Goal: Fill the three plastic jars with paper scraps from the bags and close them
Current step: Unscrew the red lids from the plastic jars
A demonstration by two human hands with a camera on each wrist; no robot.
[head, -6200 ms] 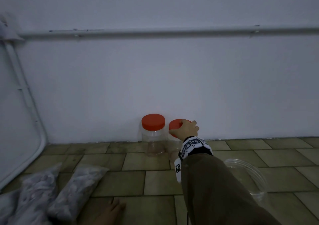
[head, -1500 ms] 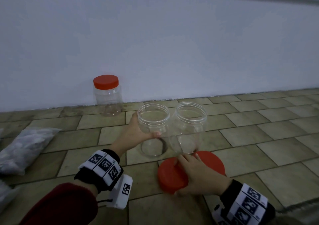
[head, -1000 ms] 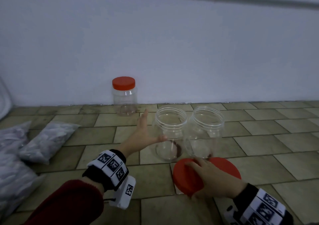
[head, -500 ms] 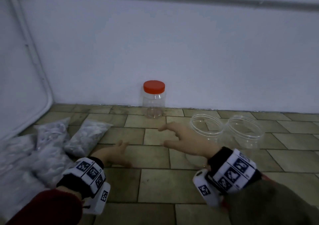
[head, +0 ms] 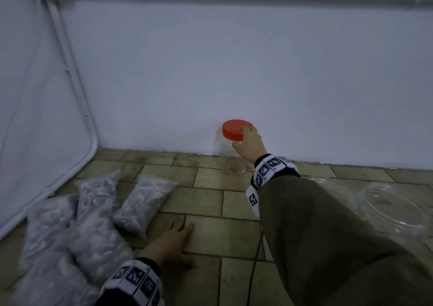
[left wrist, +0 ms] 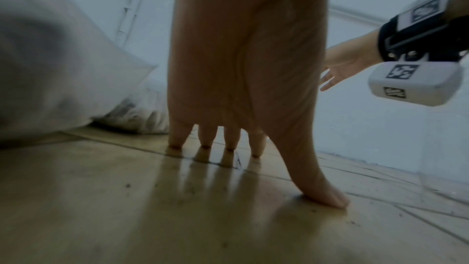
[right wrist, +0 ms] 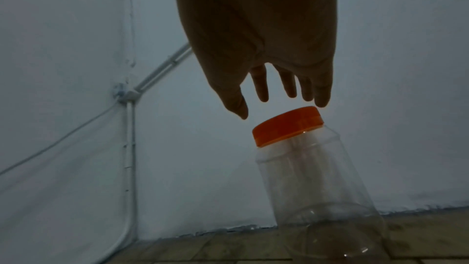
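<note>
Both hands are in play: my right hand [head: 248,144] hangs spread above the orange screw lid [right wrist: 286,125] of the capped jar [right wrist: 317,178] by the wall, gripping nothing; my left hand [head: 170,243] lies flat on the tile floor [head: 206,196] nearer me than that jar. I judge the light, smooth clear-plastic cylinder could tip if nudged. Soft bags of paper scraps [head: 143,201] lie left of it; two open jars [head: 393,209] stand right.
</note>
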